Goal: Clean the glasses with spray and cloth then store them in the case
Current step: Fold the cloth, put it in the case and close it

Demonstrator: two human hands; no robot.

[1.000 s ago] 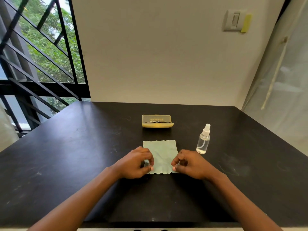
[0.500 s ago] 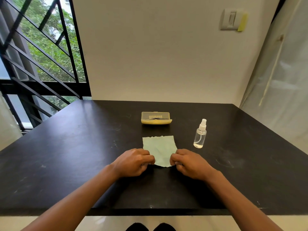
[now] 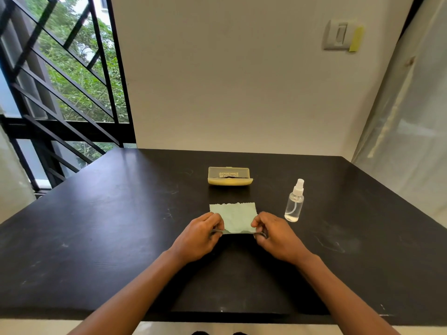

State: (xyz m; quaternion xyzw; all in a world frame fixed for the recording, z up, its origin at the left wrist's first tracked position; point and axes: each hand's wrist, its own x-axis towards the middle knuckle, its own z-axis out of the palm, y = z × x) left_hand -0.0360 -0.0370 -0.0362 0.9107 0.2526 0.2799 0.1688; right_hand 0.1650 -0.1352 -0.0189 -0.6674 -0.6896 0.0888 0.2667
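Observation:
A pale green cleaning cloth lies on the black table in front of me. My left hand pinches its near left corner and my right hand pinches its near right corner, with the near edge raised off the table. Beyond the cloth sits a yellow glasses case with a translucent lid, shut; a dark shape shows through the lid. A small clear spray bottle with a white nozzle stands upright to the right of the cloth, apart from my right hand.
The table runs back to a white wall with a light switch. A barred window is at the left and a plastic-covered surface at the right. The table's near edge is just below my forearms.
Both hands have closed on the cloth's near corners and lifted that edge, so the cloth looks shorter. The camera view has shifted slightly.

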